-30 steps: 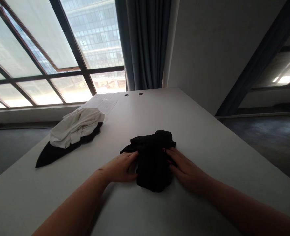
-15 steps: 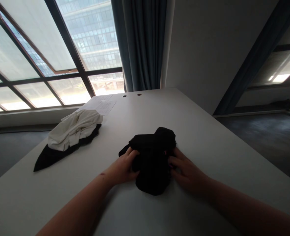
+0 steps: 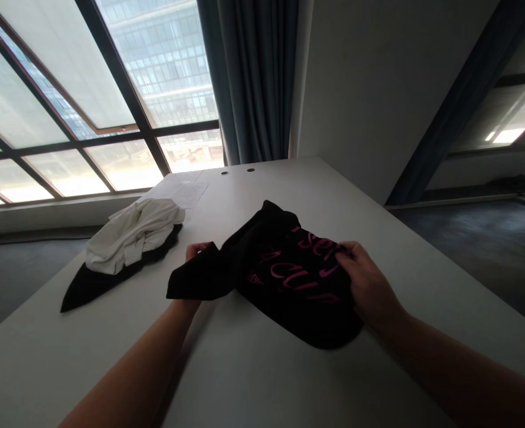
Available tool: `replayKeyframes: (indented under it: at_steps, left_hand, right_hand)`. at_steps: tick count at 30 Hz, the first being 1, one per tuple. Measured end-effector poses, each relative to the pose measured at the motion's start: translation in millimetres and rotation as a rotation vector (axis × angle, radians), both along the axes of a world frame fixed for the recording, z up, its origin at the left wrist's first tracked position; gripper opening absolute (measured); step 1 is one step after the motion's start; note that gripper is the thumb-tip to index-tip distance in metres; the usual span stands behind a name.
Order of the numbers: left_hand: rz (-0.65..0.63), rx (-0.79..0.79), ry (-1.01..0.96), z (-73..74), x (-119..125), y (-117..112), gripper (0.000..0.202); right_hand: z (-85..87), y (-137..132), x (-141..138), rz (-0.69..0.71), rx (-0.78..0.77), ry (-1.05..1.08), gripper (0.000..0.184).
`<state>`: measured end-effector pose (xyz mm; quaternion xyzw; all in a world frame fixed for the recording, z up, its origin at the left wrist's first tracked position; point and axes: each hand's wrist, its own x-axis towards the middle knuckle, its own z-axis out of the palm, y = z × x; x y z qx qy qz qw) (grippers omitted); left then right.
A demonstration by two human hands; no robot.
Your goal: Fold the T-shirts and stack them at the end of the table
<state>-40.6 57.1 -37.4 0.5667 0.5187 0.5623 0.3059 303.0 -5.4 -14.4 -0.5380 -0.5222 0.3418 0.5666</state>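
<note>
A black T-shirt (image 3: pixel 307 315) with pink lettering is spread partly open above the front of the white table (image 3: pixel 253 386). My left hand (image 3: pixel 194 252) is mostly covered by a sleeve-like flap on the shirt's left; its fingers curl around the cloth from behind. On the right, my right hand (image 3: pixel 372 288) pinches the shirt's edge beside the lettering, thumb on top. Folds run through the middle of the shirt, and its far part is bunched up.
A white crumpled cloth (image 3: pixel 133 235) lies on a black cloth (image 3: pixel 91 289) at the table's left edge. Behind them are paper sheets (image 3: pixel 186 193). Two round holes sit near the table's far end, before a blue curtain (image 3: pixel 258 83) and windows.
The bunched black T-shirt has been pulled wider, showing its pink lettering. My left hand has moved left and up, behind the cloth; my right hand has moved right with the shirt's edge.
</note>
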Motion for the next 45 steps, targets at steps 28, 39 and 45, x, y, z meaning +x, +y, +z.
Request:
replayKeyframes:
  at_steps: [28, 39, 45]
  left_hand:
    - [-0.721, 0.28, 0.888, 2.6, 45.8, -52.4, 0.106]
    - [-0.231, 0.412, 0.71, 20.7, 28.9, -46.4, 0.03]
    - [0.227, 0.579, 0.566, 49.3, -23.9, -22.9, 0.035]
  right_hand:
    - [8.9, -24.7, -25.8, 0.906, 0.591, -0.625, 0.024]
    - [0.4, -18.0, -12.5, 0.407, 0.868, -0.73, 0.04]
    - [-2.8, -16.5, -11.8, 0.456, 0.698, -0.755, 0.076]
